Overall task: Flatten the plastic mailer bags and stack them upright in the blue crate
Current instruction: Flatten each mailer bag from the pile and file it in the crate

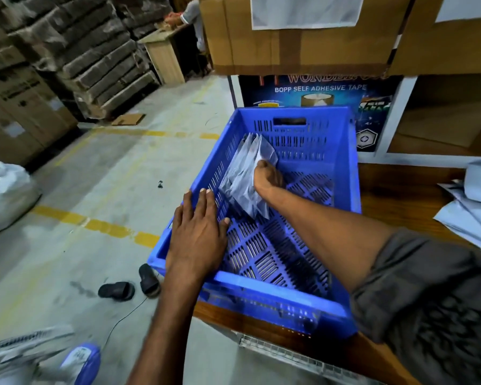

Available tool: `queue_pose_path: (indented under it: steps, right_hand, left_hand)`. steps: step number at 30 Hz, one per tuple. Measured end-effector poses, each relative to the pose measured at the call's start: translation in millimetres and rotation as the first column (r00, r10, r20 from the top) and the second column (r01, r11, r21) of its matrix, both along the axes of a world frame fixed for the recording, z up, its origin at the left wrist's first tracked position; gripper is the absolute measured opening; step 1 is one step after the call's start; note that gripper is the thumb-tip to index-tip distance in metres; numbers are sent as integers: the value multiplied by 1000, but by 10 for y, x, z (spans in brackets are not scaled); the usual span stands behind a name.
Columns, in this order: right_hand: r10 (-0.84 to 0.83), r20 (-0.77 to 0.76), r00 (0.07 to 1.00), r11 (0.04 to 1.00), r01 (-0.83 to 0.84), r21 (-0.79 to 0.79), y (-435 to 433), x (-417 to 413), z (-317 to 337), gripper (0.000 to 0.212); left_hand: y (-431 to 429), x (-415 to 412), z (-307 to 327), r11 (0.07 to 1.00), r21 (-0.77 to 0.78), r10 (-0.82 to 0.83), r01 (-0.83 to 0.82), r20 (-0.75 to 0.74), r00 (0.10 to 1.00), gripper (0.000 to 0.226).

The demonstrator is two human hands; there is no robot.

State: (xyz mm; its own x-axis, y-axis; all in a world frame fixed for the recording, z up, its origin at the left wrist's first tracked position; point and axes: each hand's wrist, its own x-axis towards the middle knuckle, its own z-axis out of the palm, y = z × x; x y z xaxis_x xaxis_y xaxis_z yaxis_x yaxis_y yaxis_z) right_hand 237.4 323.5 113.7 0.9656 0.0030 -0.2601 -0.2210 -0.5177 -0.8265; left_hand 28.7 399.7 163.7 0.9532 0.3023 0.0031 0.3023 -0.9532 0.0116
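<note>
I see grey mailer bags [242, 187] standing on edge inside the blue crate [354, 162], leaning on its left wall, far half. Right hand [268, 177] is down in the crate, fingers curled, grasping the bags' right edge. Left hand [197, 234] lies flat over the crate's left rim, fingers [206, 201] straight and released, holding nothing. Crate sits on a wooden table [400, 190]. More loose mailers [467, 212] lie on the table, right. Two dark slippers [117, 290] sit on the floor, left.
</note>
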Motion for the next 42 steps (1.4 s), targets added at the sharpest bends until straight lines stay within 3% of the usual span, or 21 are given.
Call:
queue_pose_path:
  steps: [4, 12, 18, 21, 24, 27, 30, 36, 42]
  right_hand:
    - [36, 50, 998, 998, -38, 40, -19, 105, -125, 48]
    - [375, -42, 926, 914, -377, -151, 9, 174, -392, 109]
    - [384, -17, 923, 903, -380, -200, -54, 230, -372, 117]
    - [272, 40, 961, 939, -256, -231, -141, 226, -102, 104]
    - [261, 141, 955, 913, -197, -358, -379, 138, 341, 65]
    - [482, 216, 849, 772, -295, -563, -758, -78, 740, 44]
    - [580, 389, 716, 715, -218, -664, -1191, -411, 919, 37]
    - [461, 679, 572, 848, -58, -527, -2155, -967, 646, 28]
    - [363, 709, 604, 898, -25, -439, -3249, -1298, 230, 25]
  left_hand:
    - [-39, -12, 12, 1000, 9, 1, -2, 12, 1000, 70]
    - [-97, -33, 17, 1000, 15, 7, -7, 14, 1000, 68]
    - [-90, -45, 19, 1000, -21, 0, 1, 55, 998, 67]
    - [-71, -38, 7, 999, -53, -1, 7, 113, 994, 65]
    - [-81, -57, 21, 994, -108, 0, 23, 206, 979, 60]
    - [-143, -117, 46, 992, -100, -36, 78, 368, 929, 53]
    - [-419, -188, 172, 966, -256, 71, 42, 413, 908, 39]
    - [-1323, -215, 292, 938, -312, 28, 150, 500, 865, 33]
    - [-2251, -213, 245, 921, -306, -2, 241, 615, 789, 23]
